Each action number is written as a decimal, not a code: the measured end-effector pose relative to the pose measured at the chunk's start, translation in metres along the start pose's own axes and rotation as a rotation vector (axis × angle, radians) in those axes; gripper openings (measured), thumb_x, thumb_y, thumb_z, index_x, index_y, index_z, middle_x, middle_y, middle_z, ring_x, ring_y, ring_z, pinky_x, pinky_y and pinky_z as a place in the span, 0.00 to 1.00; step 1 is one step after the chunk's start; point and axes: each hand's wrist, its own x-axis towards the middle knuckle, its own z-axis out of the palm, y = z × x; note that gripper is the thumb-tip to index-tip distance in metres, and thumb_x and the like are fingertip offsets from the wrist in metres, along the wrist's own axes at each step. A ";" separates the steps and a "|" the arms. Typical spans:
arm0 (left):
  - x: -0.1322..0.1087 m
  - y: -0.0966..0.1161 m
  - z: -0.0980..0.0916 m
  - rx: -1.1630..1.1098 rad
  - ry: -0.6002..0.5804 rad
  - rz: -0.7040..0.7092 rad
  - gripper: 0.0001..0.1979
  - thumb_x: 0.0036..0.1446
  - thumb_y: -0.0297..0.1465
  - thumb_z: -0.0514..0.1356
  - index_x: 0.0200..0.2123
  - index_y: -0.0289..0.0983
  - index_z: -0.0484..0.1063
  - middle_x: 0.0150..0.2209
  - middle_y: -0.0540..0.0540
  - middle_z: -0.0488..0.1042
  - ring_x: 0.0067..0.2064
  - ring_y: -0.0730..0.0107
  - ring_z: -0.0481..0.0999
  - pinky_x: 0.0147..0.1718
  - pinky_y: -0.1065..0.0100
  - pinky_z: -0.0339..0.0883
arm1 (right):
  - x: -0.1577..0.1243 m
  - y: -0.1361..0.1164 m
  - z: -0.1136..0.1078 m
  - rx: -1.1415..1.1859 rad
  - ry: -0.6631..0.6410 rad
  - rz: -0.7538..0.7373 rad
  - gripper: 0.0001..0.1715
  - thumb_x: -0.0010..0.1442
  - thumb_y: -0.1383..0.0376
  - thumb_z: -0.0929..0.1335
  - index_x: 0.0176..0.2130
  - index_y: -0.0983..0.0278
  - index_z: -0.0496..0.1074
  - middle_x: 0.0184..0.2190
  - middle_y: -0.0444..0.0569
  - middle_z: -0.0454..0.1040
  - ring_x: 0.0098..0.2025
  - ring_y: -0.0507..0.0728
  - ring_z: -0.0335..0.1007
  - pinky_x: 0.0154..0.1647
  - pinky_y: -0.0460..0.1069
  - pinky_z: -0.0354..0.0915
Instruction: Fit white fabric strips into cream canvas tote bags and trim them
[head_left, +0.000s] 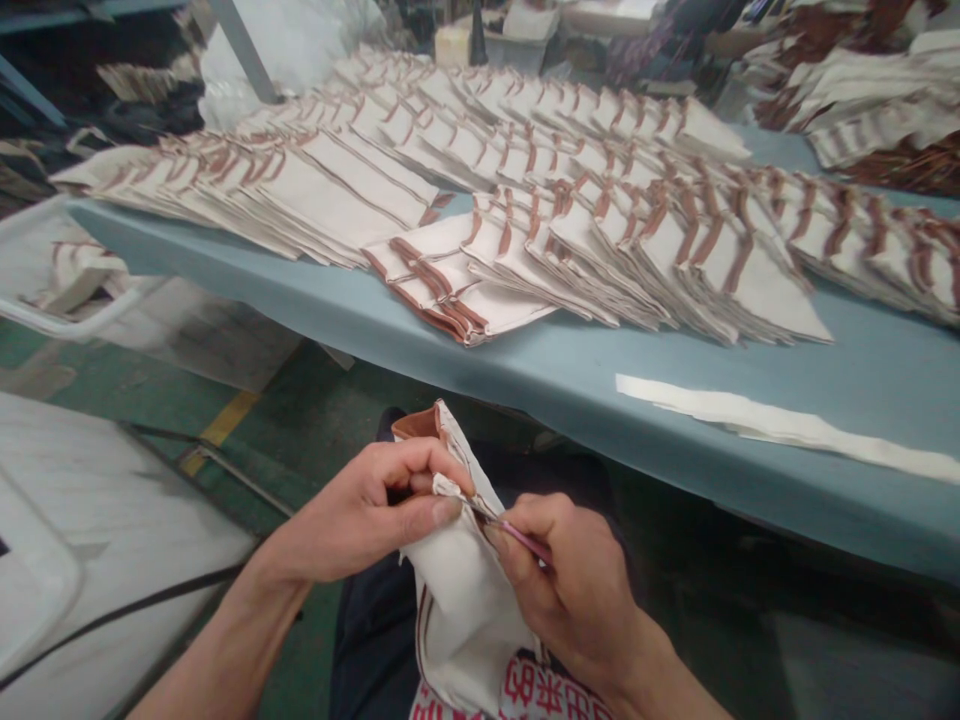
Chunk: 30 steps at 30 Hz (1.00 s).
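Note:
Over my lap I hold a cream fabric piece (pixel 469 600) with dark seams and a brown lining at its top end. My left hand (pixel 397 495) pinches the cloth's edge between thumb and fingers, where a small bunched bit of white fabric sticks up. Closed round a slim pink-handled tool (pixel 529 541), my right hand (pixel 574 570) holds its metal tip against the seam beside my left fingertips. The tip is too small to tell its exact kind. Cloth with red printed characters (pixel 536 685) lies beneath, at the bottom of the view.
A blue-covered table (pixel 562 385) runs across in front, bearing rows of overlapping cream-and-brown fabric pieces (pixel 607 240). A white strip (pixel 780 425) lies at its right. To the left are a white bin (pixel 34 315) and a white machine-like surface (pixel 97 500) with a dark cable.

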 end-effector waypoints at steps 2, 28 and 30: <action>0.000 -0.002 0.000 -0.034 -0.005 0.012 0.18 0.59 0.44 0.70 0.39 0.33 0.76 0.28 0.51 0.73 0.26 0.79 0.64 0.24 0.79 0.58 | 0.002 0.000 -0.001 0.004 -0.002 -0.004 0.21 0.79 0.56 0.60 0.34 0.61 0.67 0.20 0.40 0.75 0.17 0.49 0.68 0.21 0.45 0.59; 0.015 0.005 0.015 0.805 -0.136 0.188 0.13 0.71 0.30 0.53 0.33 0.36 0.74 0.27 0.54 0.71 0.28 0.76 0.66 0.29 0.74 0.56 | 0.012 0.018 -0.050 -0.008 -0.321 -0.055 0.24 0.79 0.60 0.59 0.31 0.62 0.68 0.18 0.40 0.71 0.16 0.48 0.63 0.18 0.44 0.56; 0.016 0.003 0.017 0.743 -0.127 0.186 0.13 0.70 0.31 0.55 0.35 0.36 0.76 0.28 0.53 0.72 0.28 0.75 0.67 0.29 0.74 0.57 | 0.011 0.022 -0.051 0.015 -0.320 -0.048 0.22 0.78 0.60 0.60 0.32 0.62 0.68 0.19 0.40 0.73 0.17 0.48 0.64 0.19 0.43 0.57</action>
